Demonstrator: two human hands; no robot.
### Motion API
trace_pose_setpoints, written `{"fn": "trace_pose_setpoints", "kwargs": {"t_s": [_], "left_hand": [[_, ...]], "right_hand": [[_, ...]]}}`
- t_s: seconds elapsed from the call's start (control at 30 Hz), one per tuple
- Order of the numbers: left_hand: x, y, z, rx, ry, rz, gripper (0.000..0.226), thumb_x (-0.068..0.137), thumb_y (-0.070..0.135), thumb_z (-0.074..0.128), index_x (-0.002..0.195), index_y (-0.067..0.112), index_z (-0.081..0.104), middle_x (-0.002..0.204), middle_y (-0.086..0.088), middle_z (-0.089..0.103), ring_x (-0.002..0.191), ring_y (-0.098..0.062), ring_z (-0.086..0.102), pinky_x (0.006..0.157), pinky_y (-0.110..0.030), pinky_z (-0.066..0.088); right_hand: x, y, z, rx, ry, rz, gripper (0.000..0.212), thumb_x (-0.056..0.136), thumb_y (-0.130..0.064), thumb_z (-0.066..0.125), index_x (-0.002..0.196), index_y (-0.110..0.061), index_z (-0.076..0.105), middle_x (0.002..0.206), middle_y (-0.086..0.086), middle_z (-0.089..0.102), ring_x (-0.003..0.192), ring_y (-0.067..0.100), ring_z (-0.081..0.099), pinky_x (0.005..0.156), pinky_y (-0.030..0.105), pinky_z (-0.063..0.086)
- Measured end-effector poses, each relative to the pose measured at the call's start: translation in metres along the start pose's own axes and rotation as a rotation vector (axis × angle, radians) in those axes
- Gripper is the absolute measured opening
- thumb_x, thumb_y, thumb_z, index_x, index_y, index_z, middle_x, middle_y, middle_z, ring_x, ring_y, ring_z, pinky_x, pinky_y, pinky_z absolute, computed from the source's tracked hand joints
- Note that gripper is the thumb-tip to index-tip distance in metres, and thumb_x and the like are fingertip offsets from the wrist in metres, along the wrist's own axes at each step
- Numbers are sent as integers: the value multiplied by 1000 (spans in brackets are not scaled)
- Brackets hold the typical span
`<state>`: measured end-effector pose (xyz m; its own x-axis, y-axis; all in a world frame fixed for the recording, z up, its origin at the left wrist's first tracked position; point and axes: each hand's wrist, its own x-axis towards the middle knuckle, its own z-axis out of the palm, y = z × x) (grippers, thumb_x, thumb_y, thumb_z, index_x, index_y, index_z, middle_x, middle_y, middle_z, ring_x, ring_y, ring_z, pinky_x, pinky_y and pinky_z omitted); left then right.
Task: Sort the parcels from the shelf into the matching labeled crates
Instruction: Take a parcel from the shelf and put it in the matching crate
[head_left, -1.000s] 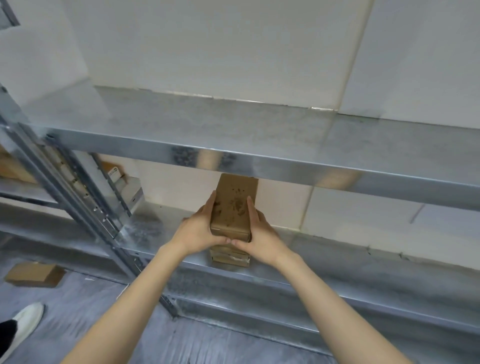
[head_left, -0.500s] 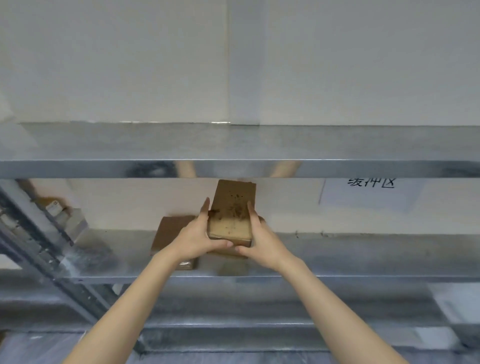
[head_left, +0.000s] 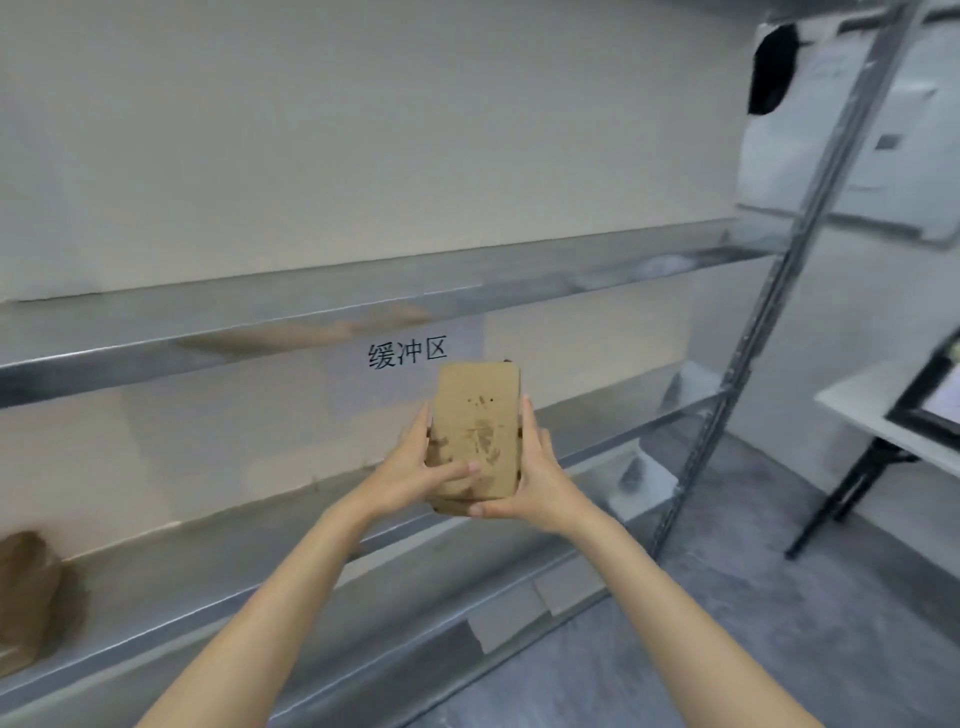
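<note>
I hold a flat brown cardboard parcel (head_left: 475, 423) upright in front of the metal shelf (head_left: 218, 566), clear of its boards. My left hand (head_left: 413, 470) grips its left edge, thumb across the front. My right hand (head_left: 530, 480) wraps the right edge and bottom corner. The parcel's face shows dark smudges. A second brown parcel (head_left: 26, 592) lies on the same shelf board at the far left, partly cut off by the frame edge. No crates are visible.
A paper sign with black characters (head_left: 408, 353) hangs on the wall behind the shelf. A slanted metal upright (head_left: 748, 332) ends the rack at right. Beyond it stands a white table (head_left: 878, 400) with black legs. Grey floor lies below right.
My view has swung right along the rack. Both hands lifted the parcel off the shelf and away from the one left behind, which now lies far left.
</note>
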<state>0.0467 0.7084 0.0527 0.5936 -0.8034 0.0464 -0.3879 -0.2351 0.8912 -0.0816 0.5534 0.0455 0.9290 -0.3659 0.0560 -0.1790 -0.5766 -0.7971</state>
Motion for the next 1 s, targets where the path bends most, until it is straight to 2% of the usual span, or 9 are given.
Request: {"fn": "trace_pose_setpoints", "kwargs": {"t_s": [0.07, 0.2, 0.33, 0.43, 0.6, 0.7, 0.77, 0.87, 1.0], "left_hand": [[25, 22, 41, -24, -55, 41, 75, 65, 69, 76, 127, 62, 33, 137, 9, 51, 131, -15, 45, 110, -47, 38], [65, 75, 123, -55, -152, 137, 90, 64, 75, 65, 141, 46, 29, 137, 7, 44, 133, -12, 32, 113, -42, 31], [94, 123, 198, -91, -282, 223, 90, 70, 73, 59, 147, 46, 23, 137, 7, 40, 132, -8, 24, 105, -33, 29], [113, 152, 246, -125, -377, 269, 89, 69, 73, 59, 147, 48, 23, 134, 9, 42, 130, -8, 25, 104, -31, 28], [147, 197, 328, -180, -549, 351, 89, 71, 74, 67, 145, 41, 31, 137, 13, 48, 135, -13, 38, 113, -44, 35], [165, 228, 375, -263, -655, 376, 89, 76, 60, 72, 147, 34, 27, 141, 13, 47, 130, -4, 45, 109, -31, 40], [181, 246, 406, -268, -696, 380, 90, 76, 60, 72, 147, 34, 22, 135, 15, 48, 124, -2, 48, 104, -26, 42], [212, 273, 450, -247, -736, 382, 85, 70, 69, 71, 135, 42, 22, 128, 19, 51, 118, -3, 53, 104, -30, 42], [251, 309, 501, -232, -773, 419, 76, 76, 58, 68, 130, 31, 23, 132, 6, 47, 111, -6, 56, 92, -25, 46]], "right_hand": [[-20, 22, -40, 22, 87, 49, 154, 61, -35, 95, 150, -31, -30, 147, -2, 18, 136, 14, 25, 116, 37, 29], [-64, 59, -111, 64, 254, 128, 143, 68, -41, 89, 153, -26, -25, 136, -10, 12, 133, 5, 19, 115, 32, 25], [-103, 96, -173, 48, 412, 199, 112, 67, -57, 83, 153, -34, 14, 126, -6, 29, 113, -5, 40, 110, 35, 39], [-132, 118, -211, 37, 509, 254, 100, 69, -60, 80, 148, -34, 25, 124, -5, 33, 112, -1, 40, 107, 35, 41], [-174, 157, -275, 69, 699, 293, 89, 65, -67, 78, 138, -40, 36, 130, -11, 49, 124, 0, 43, 108, 36, 43], [-197, 177, -315, 126, 797, 339, 79, 76, -52, 80, 137, -39, 31, 130, -19, 50, 118, -1, 49, 91, 12, 43], [-209, 192, -344, 141, 849, 370, 85, 79, -47, 78, 144, -30, 28, 127, -19, 49, 109, -5, 49, 80, 6, 39], [-218, 218, -388, 196, 921, 420, 94, 69, -59, 77, 142, -27, 26, 137, -11, 50, 120, 6, 51, 96, 22, 44], [-221, 254, -451, 259, 1016, 470, 81, 67, -59, 76, 127, -25, 33, 135, 3, 56, 116, 13, 58, 95, 29, 49]]}}
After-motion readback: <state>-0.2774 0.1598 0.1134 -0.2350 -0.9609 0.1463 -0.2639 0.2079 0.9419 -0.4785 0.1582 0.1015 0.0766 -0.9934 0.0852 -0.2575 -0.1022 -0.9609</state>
